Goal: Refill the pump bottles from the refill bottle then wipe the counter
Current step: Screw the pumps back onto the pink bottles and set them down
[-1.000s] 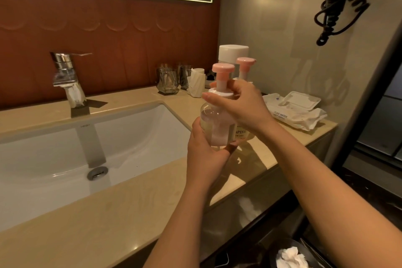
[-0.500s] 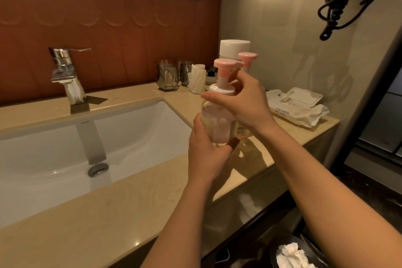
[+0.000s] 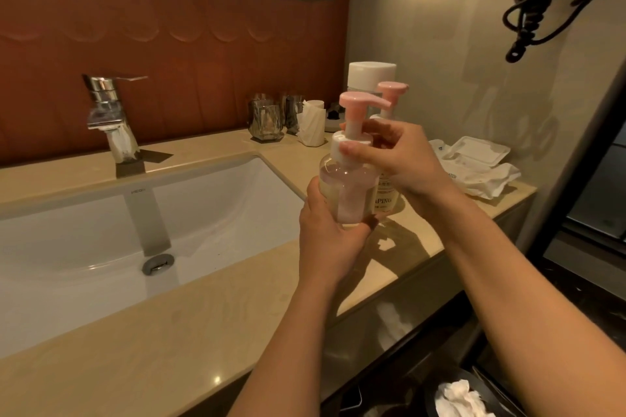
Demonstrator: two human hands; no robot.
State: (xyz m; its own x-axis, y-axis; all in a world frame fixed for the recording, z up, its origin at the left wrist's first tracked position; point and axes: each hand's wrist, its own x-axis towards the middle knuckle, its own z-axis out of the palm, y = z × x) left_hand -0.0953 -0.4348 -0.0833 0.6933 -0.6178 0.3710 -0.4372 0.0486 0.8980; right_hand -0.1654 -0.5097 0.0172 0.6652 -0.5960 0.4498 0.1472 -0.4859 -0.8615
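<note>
A clear pump bottle [image 3: 345,189] with a pink pump head and white collar is held upright above the beige counter [image 3: 203,332]. My left hand [image 3: 328,234] grips its lower body from below. My right hand [image 3: 393,159] pinches the white collar at the bottle's neck. Behind it on the counter stands a second pump bottle [image 3: 386,200] with a pink head and a printed label, partly hidden by my right hand. A tall refill bottle [image 3: 371,73] with a white cap stands further back by the wall; only its top shows.
A white sink basin [image 3: 101,240] with a chrome faucet [image 3: 108,118] fills the left. Glass tumblers [image 3: 266,120] and a wrapped cup sit at the back. A wet-wipe pack [image 3: 474,162] lies at the right end. A bin with tissue [image 3: 457,396] is below.
The pump head has turned, its nozzle now pointing right. My right hand has shifted its pinch on the collar; the left hand still holds the bottle body.
</note>
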